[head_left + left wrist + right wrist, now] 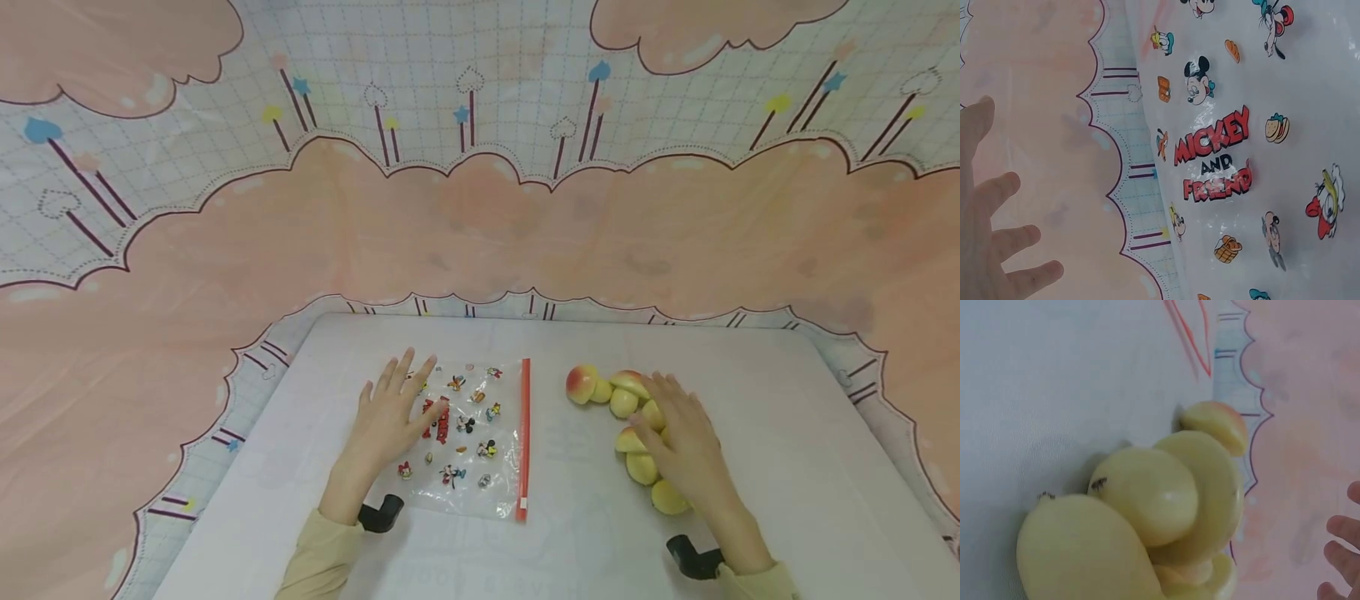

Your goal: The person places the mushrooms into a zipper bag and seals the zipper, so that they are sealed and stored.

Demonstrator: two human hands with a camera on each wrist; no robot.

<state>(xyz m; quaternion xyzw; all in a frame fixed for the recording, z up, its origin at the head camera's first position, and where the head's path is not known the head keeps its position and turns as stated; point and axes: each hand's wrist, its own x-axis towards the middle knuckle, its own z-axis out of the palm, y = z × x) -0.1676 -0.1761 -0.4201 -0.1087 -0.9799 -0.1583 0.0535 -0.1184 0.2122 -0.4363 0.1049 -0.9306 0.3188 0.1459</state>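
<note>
The left hand (387, 423) — fingers spread — is over the Mickey zip bag (474, 437); right of the bag, the right hand (686, 442), fingers extended, covers yellow mushrooms (641, 468) — contact hard to tell.

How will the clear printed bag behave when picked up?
The clear bag is probably floppy: it lies flat and looks like thin, see-through film. Glossy highlights suggest it may be slippery. The straight red strip along one edge likely bends less.

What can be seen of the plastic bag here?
The bag is clear, glossy and plastic-looking, printed with small cartoon figures, foods and red lettering. A red strip with a white piece at its near end runs along its right edge. It lies flat on the white table; the left hand is over its left part, contact unclear.
</note>
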